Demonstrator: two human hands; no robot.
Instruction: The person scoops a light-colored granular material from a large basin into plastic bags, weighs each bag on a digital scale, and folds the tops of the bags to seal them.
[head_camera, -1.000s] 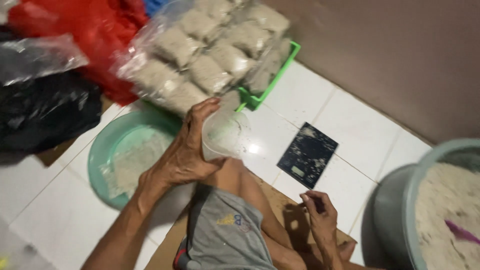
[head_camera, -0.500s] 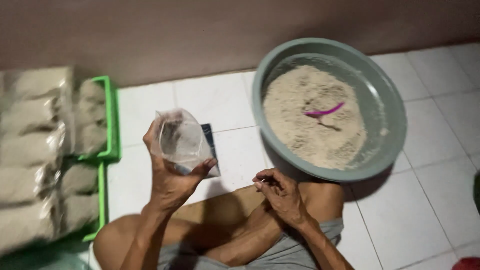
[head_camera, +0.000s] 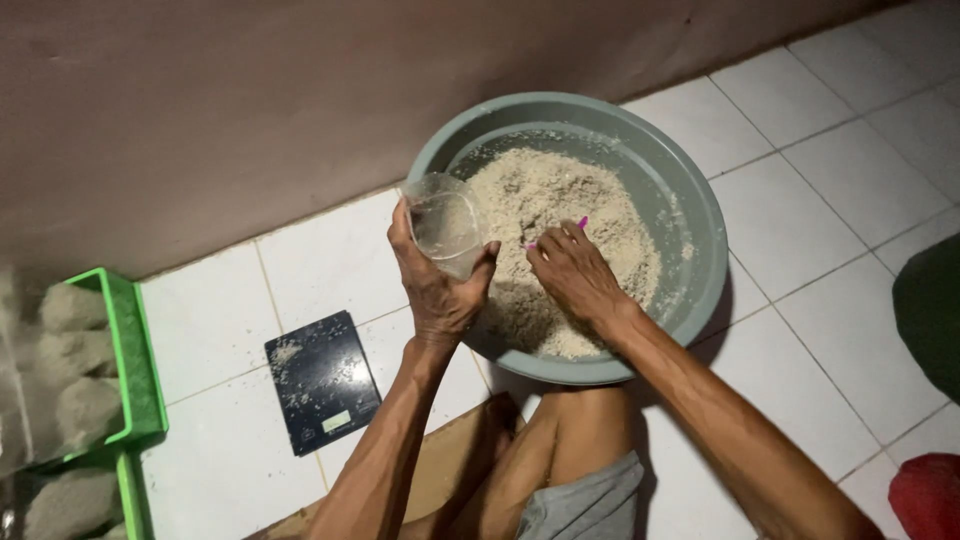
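My left hand (head_camera: 436, 285) holds a clear plastic bag (head_camera: 445, 224) open-mouthed at the near-left rim of a big grey-green basin (head_camera: 700, 215). The basin holds a heap of pale crumbly meal (head_camera: 560, 205). My right hand (head_camera: 575, 270) rests in the meal with its fingers closed around a small pink scoop (head_camera: 580, 224), only the ends of which show. The bag looks almost empty.
A dark flat kitchen scale (head_camera: 320, 380), dusted with meal, lies on the white tiled floor (head_camera: 210, 320) to the left. A green tray (head_camera: 135, 350) of filled bags stands at the far left. A brown wall runs behind. My bent knees are below the basin.
The view has swung right, from the tray of filled bags to the basin. My left hand carried the bag to the basin's rim, and my right hand reached into the meal and took the pink scoop.
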